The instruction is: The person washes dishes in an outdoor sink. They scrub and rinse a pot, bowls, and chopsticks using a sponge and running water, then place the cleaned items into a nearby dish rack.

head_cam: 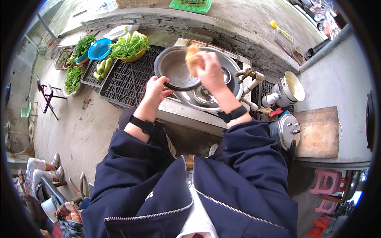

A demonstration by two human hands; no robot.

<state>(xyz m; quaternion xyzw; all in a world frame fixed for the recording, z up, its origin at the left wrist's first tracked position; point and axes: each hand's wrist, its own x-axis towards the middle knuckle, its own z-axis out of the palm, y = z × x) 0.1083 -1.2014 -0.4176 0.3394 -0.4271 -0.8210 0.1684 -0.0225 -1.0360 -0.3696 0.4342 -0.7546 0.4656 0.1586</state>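
My left hand (pixel 156 88) grips the near left rim of a round metal pan (pixel 175 67) with a dark rim, tilted over a large metal basin (pixel 236 92). In my right hand (pixel 210 71) is a tan fibrous scrubber, seemingly a loofah (pixel 192 62), against or just above the right part of the pan. My fingers partly cover the scrubber, so contact is hard to tell. Smaller metal bowls (pixel 200 99) lie inside the basin, below my right hand and partly hidden by it.
A brass tap (pixel 246 73) overhangs the basin's right side. Black plastic crates (pixel 126 77) stand left, with leafy greens (pixel 129 44), a blue basin (pixel 99 49) and green gourds (pixel 104 67). Rightward are a pressure cooker (pixel 287 131) and a wooden board (pixel 318 132). Someone's legs (pixel 41 169) show lower left.
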